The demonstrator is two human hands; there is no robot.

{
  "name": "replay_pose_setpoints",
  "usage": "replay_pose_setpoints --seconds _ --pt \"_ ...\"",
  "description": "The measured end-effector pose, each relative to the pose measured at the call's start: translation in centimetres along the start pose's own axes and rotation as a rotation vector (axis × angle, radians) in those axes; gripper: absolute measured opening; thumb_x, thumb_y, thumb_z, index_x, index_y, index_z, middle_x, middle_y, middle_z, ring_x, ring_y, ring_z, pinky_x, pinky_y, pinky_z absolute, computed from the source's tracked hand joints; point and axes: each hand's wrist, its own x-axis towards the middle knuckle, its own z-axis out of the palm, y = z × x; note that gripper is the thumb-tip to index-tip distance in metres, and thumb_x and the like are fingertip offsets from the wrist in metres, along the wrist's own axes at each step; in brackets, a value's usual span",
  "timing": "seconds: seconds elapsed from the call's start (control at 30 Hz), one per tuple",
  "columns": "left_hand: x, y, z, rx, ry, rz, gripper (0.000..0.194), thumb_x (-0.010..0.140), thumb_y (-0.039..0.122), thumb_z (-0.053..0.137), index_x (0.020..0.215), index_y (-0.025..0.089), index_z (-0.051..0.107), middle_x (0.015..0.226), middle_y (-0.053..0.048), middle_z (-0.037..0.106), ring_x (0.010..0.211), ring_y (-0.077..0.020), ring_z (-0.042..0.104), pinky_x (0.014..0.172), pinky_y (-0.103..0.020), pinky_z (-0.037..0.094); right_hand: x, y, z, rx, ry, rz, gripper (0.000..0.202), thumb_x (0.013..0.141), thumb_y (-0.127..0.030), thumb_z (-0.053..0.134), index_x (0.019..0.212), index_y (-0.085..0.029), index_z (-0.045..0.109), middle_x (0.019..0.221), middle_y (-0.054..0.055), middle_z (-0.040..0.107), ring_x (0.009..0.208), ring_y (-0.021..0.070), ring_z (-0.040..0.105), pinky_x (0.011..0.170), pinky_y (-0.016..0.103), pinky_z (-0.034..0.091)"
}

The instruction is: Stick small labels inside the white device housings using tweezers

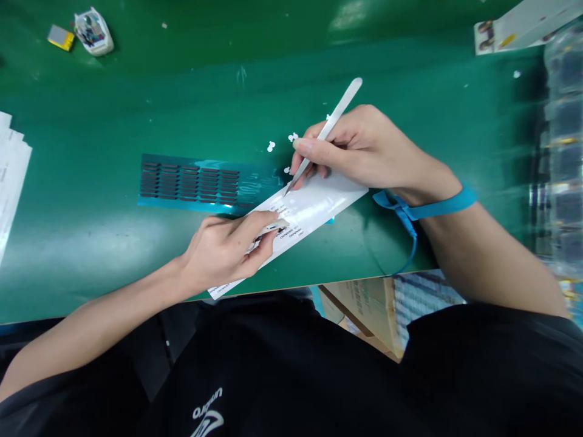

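My right hand (350, 145) grips a pair of metal tweezers (339, 109) like a pen, their fine tips pointing down at a white label sheet (319, 203). Printed labels show on the sheet's left part, while its right part is bare and glossy. Closed around a small white device part (272, 228), my left hand (232, 246) rests over the printed end of the sheet; the fingers hide much of that part. Behind the sheet lies a blue film strip (189, 182) bearing rows of small dark strips.
Small white scraps (271, 146) lie beyond the tweezers. A white housing (94, 31) and a yellow-silver battery (61, 37) sit far left. White papers (11, 164), a white box (528, 27) and clear plastic trays (565, 152) flank the green table (191, 97). A blue wrist strap (441, 206) trails a cord.
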Motion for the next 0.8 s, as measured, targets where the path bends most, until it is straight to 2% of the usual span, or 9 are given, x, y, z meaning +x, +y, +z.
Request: replay_pose_setpoints --seconds 0.23,0.43,0.57,0.67,0.8 --pt "0.25 0.15 -0.09 0.026 -0.011 -0.068 0.018 0.099 0.011 0.061 0.111 0.02 0.071 0.075 0.006 0.081 0.043 -0.008 0.061 0.053 -0.023 0.049 -0.04 -0.41 0.02 -0.015 -0.016 -0.012 0.043 0.109 -0.05 0.064 0.079 -0.029 0.086 0.085 0.002 0.086 0.082 0.0172 0.081 0.073 0.029 0.063" --pt "0.24 0.17 -0.03 0.04 0.013 -0.052 0.016 0.098 0.011 0.063 0.109 0.017 0.072 0.07 0.006 0.077 0.041 -0.0079 0.058 0.051 -0.024 0.047 0.09 -0.18 -0.05 0.036 -0.002 0.055 0.043 0.105 -0.055 0.069 0.075 -0.028 0.084 0.081 0.001 0.084 0.077 0.0148 0.079 0.067 0.025 0.062" --pt "0.14 0.19 -0.04 0.025 -0.006 -0.077 0.016 0.098 0.013 0.063 0.11 0.018 0.073 0.063 0.007 0.072 0.04 -0.0086 0.057 0.051 -0.024 0.046 0.08 -0.21 0.17 0.022 0.009 -0.015 0.045 0.107 -0.048 0.068 0.07 -0.029 0.081 0.08 0.001 0.085 0.081 0.0154 0.08 0.069 0.026 0.06" --pt "0.1 0.24 0.06 0.013 -0.005 -0.101 0.014 0.098 0.013 0.064 0.108 0.018 0.072 0.062 0.007 0.072 0.041 -0.0085 0.057 0.05 -0.023 0.044 0.08 -0.2 0.08 0.033 -0.034 -0.04 0.048 0.108 -0.051 0.067 0.068 -0.028 0.08 0.082 0.002 0.086 0.084 0.0157 0.08 0.069 0.026 0.06" --pt "0.14 0.21 0.1 0.003 -0.007 -0.127 0.014 0.098 0.014 0.062 0.106 0.019 0.072 0.061 0.007 0.071 0.039 -0.0077 0.055 0.046 -0.023 0.04 0.17 -0.29 -0.36 0.074 -0.063 0.001 0.048 0.107 -0.057 0.067 0.074 -0.026 0.082 0.082 0.0 0.085 0.071 0.0094 0.071 0.06 0.023 0.051"
